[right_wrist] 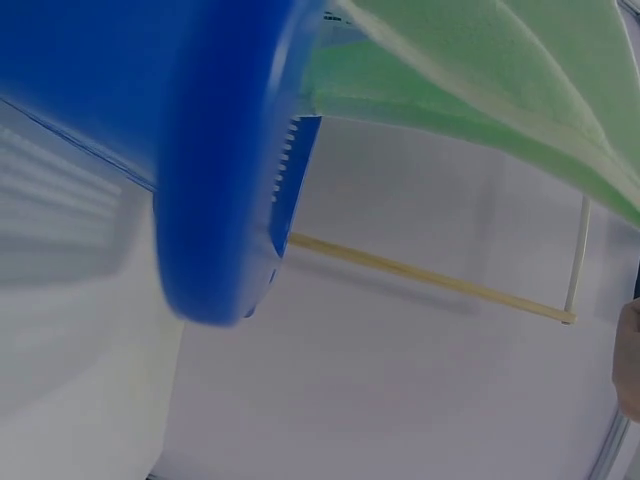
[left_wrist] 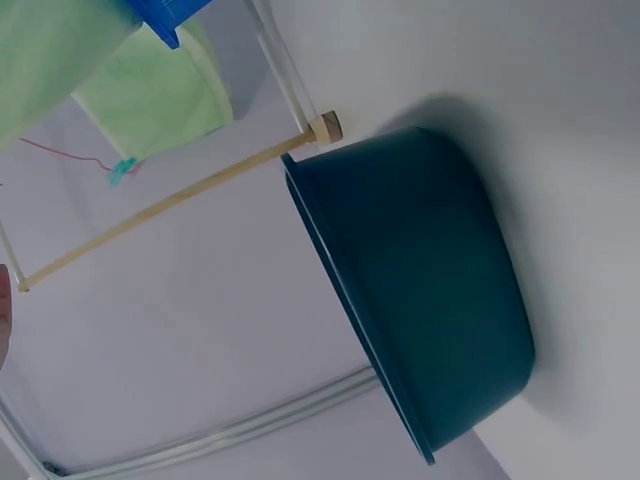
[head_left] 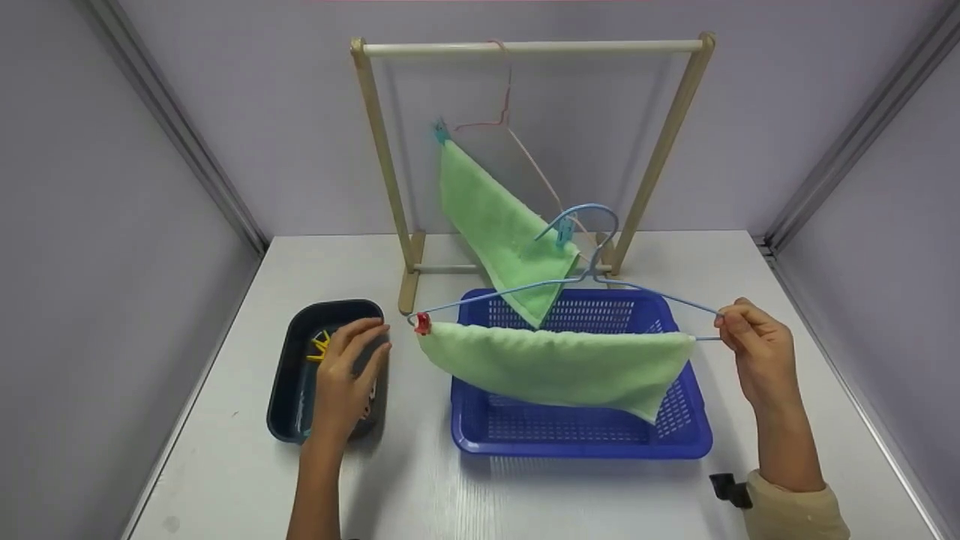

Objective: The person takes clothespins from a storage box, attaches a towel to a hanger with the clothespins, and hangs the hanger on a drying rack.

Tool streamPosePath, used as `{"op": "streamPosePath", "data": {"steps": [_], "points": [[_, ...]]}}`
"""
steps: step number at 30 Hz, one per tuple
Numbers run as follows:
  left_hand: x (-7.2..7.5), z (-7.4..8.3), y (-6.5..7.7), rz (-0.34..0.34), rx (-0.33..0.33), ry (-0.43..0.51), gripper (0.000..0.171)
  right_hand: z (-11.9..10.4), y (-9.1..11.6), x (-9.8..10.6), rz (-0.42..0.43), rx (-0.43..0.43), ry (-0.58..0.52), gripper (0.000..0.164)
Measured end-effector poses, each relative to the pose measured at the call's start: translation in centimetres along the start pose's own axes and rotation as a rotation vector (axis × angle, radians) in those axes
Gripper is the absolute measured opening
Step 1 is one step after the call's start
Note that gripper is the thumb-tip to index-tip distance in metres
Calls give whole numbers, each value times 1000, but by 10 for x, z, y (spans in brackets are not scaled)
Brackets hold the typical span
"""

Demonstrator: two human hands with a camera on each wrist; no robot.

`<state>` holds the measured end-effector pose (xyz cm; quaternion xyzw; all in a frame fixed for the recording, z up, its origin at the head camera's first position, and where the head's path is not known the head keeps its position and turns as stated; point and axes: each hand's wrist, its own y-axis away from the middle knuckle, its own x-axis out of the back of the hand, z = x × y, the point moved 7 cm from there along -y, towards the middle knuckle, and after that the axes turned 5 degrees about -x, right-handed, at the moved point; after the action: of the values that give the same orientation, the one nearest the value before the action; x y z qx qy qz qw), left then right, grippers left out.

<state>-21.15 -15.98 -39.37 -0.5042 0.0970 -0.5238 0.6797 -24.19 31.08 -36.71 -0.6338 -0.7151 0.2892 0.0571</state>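
My right hand [head_left: 761,349] pinches the right end of a blue wire hanger [head_left: 517,288], holding it over the blue basket [head_left: 581,448]. A light green towel [head_left: 555,367] hangs over the hanger's lower bar, and a red clothespin [head_left: 423,323] grips its left corner. No clip shows at the towel's right corner. My left hand [head_left: 345,379] hovers over the dark teal bin [head_left: 281,397], fingers loosely bent, with nothing visible in them. Inside the bin lie yellow clothespins [head_left: 320,345]; the hand hides part of its contents.
Behind the basket stands a wooden rack [head_left: 379,127] with a white top rod [head_left: 600,47]. From the rod hangs a pink hanger [head_left: 504,105], tilted, carrying another green towel [head_left: 495,217] held by teal clothespins [head_left: 441,131]. Grey walls enclose the white table [head_left: 420,487].
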Motion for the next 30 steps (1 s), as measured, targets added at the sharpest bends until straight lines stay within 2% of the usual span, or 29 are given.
{"op": "streamPosePath", "data": {"steps": [7,14,17,24,30], "points": [[2,-14,1,-55,36,-99,27,0,0,0,4,-2,6,20],[2,-30,3,-132,113,-182,24,-1,1,0,9,0,13,19],[2,-40,5,-177,175,-188,22,-2,1,1,12,3,21,19],[4,-70,13,-307,366,-214,22,-3,2,1,19,8,31,18],[7,-93,18,-365,445,-228,24,-3,2,2,33,9,6,18]]}}
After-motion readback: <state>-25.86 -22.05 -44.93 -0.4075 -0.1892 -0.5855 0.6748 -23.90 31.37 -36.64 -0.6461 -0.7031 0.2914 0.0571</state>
